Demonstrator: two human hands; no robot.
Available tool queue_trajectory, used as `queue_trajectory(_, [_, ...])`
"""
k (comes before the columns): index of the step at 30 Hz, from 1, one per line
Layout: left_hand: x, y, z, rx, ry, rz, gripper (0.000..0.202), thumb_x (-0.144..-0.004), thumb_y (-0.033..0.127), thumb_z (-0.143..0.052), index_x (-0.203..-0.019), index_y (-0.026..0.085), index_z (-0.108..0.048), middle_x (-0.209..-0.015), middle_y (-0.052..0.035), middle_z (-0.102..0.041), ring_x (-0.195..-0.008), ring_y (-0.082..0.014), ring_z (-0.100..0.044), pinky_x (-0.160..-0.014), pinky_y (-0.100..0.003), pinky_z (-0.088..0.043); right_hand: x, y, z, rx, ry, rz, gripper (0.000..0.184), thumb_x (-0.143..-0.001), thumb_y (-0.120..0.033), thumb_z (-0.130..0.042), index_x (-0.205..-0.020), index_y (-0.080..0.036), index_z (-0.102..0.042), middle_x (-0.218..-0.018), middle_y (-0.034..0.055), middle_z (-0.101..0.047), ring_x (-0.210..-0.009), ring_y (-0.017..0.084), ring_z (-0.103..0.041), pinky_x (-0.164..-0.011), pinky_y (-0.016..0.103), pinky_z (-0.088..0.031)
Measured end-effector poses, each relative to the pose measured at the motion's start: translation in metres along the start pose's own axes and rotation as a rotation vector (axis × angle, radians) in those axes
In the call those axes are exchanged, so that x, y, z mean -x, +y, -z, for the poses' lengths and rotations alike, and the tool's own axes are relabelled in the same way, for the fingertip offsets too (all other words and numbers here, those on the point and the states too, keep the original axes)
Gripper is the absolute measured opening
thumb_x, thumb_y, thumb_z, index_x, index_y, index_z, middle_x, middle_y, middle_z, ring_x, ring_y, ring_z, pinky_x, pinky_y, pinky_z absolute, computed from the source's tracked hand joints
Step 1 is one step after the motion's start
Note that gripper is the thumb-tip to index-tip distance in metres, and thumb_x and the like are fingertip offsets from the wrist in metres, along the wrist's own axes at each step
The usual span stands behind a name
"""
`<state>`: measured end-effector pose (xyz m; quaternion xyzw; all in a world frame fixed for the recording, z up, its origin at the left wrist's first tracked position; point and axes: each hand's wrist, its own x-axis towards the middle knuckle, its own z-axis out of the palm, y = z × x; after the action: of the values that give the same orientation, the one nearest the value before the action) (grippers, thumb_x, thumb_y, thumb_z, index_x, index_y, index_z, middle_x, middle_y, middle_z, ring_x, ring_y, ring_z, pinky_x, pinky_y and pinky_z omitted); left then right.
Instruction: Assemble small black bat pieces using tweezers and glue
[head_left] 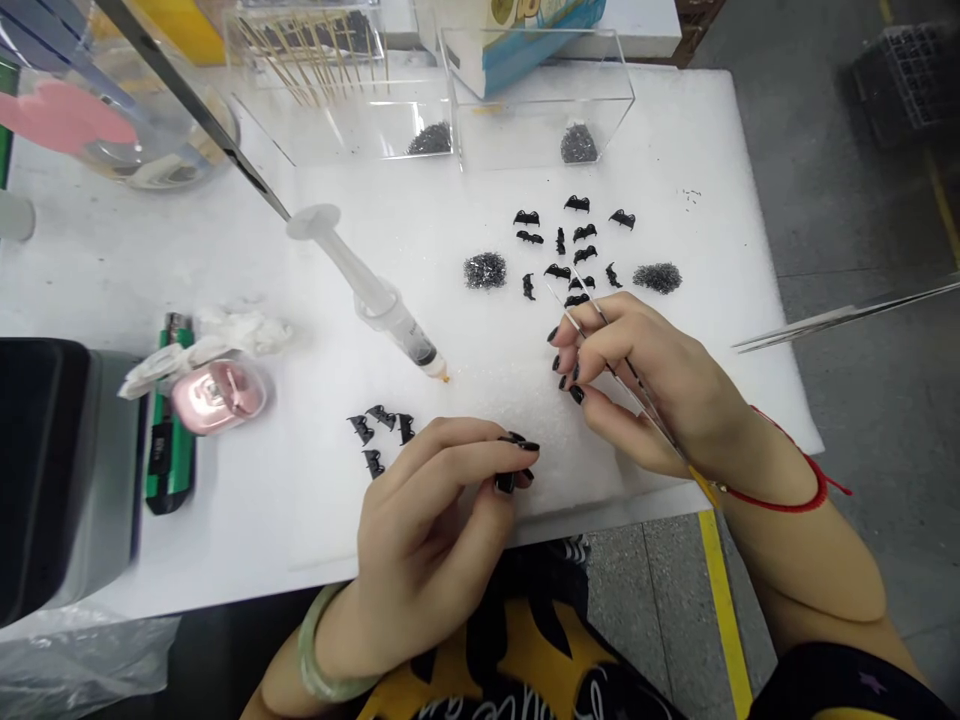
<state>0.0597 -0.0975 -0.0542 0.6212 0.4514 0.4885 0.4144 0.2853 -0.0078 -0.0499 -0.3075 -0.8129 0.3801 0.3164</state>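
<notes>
My right hand grips thin metal tweezers, their tips pointing away from me at a cluster of small black bat-shaped pieces. Whether the tips touch one of them I cannot tell. My left hand is closed near the table's front edge, thumb and fingertips pinched together; what they hold, if anything, is hidden. Just beyond its knuckles lie several more black bat-shaped pieces. A syringe with an orange tip rests between the two groups. Small dark heaps of tiny bits flank the larger cluster.
Clear acrylic boxes stand at the back, one with wooden sticks. At left are a green utility knife, a pink case and crumpled tissue. A slanting metal strip crosses above; pointed metal tools reach in from the right.
</notes>
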Motion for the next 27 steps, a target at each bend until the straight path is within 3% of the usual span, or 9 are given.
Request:
queue_trajectory(7, [-0.003, 0.0, -0.001, -0.019, 0.001, -0.017, 0.041, -0.091, -0.008, -0.054, -0.114, 0.02, -0.073, -0.102, -0.0053, -0.071, -0.084, -0.0155, -0.07, -0.07, -0.028, -0.064, -0.002, -0.001, -0.003, 0.223, 0.028, 0.131, 0.03, -0.087, 0.004, -0.054, -0.104, -0.021, -0.05, -0.104, 0.0082, -0.051, -0.101, 0.022, -0.062, -0.09, 0.042, -0.06])
queue_trajectory(14, [-0.009, 0.004, -0.002, -0.033, 0.002, -0.039, 0.04, -0.088, -0.008, -0.053, -0.109, 0.019, -0.073, -0.1, -0.0061, -0.071, -0.082, -0.0152, -0.07, -0.066, -0.026, -0.062, 0.01, -0.001, -0.008, 0.548, -0.001, 0.241, 0.023, -0.092, -0.006, -0.058, -0.107, -0.024, -0.058, -0.13, 0.012, -0.055, -0.082, 0.019, -0.062, -0.069, 0.037, -0.064])
queue_trajectory(16, [-0.009, 0.005, -0.002, -0.038, 0.003, -0.048, 0.04, -0.086, -0.009, -0.054, -0.109, 0.018, -0.073, -0.102, -0.0066, -0.071, -0.082, -0.0141, -0.069, -0.064, -0.024, -0.06, 0.011, 0.0, -0.01, 0.62, 0.037, 0.289, 0.024, -0.091, -0.008, -0.06, -0.107, -0.025, -0.059, -0.133, 0.0119, -0.054, -0.088, 0.022, -0.065, -0.073, 0.038, -0.066])
queue_trajectory(20, [-0.009, 0.004, -0.003, -0.03, 0.013, -0.059, 0.04, -0.086, -0.01, -0.053, -0.108, 0.018, -0.072, -0.101, -0.0071, -0.072, -0.082, -0.0138, -0.07, -0.065, -0.024, -0.062, 0.01, 0.001, -0.013, 0.649, 0.107, 0.321, 0.02, -0.093, -0.009, -0.057, -0.103, -0.026, -0.059, -0.13, 0.0101, -0.057, -0.106, 0.025, -0.069, -0.097, 0.044, -0.065])
queue_trajectory(27, [-0.011, 0.004, -0.004, -0.025, 0.015, -0.06, 0.039, -0.086, -0.009, -0.053, -0.106, 0.019, -0.073, -0.098, -0.0069, -0.072, -0.08, -0.0146, -0.072, -0.065, -0.024, -0.064, 0.009, 0.004, -0.009, 0.688, 0.1, 0.323, 0.028, -0.091, -0.005, -0.061, -0.11, -0.026, -0.059, -0.136, 0.0128, -0.057, -0.111, 0.027, -0.07, -0.095, 0.04, -0.065])
